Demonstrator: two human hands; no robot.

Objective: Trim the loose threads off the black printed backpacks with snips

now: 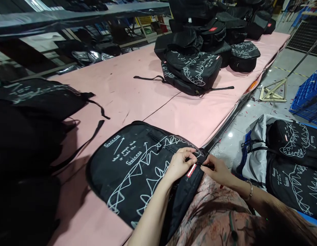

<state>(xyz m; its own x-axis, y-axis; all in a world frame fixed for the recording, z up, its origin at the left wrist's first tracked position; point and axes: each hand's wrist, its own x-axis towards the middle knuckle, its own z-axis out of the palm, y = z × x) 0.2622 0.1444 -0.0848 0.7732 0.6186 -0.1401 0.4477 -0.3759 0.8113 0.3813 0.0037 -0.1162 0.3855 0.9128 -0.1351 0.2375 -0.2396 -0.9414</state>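
Observation:
A black backpack (138,164) with white scribbled lines and the word "Success" lies flat at the near edge of the table. My left hand (180,164) rests on it, thumb and fingers pinched together on the bag's edge beside a small red and white label (191,170). Just to the right, my right hand (218,169) is closed, its thumb and fingertips gripping a thin black strip (209,166) at that edge. Whether this strip is a zipper end or a strap is too small to tell. The two hands are close together.
A pink-covered table (117,99) runs away ahead. Several black bags (17,153) are piled at the left. Another printed backpack (191,68) with loose straps stands further back before more bags. On the right, a lined blue crate (255,164) holds printed bags, near another blue crate (309,95).

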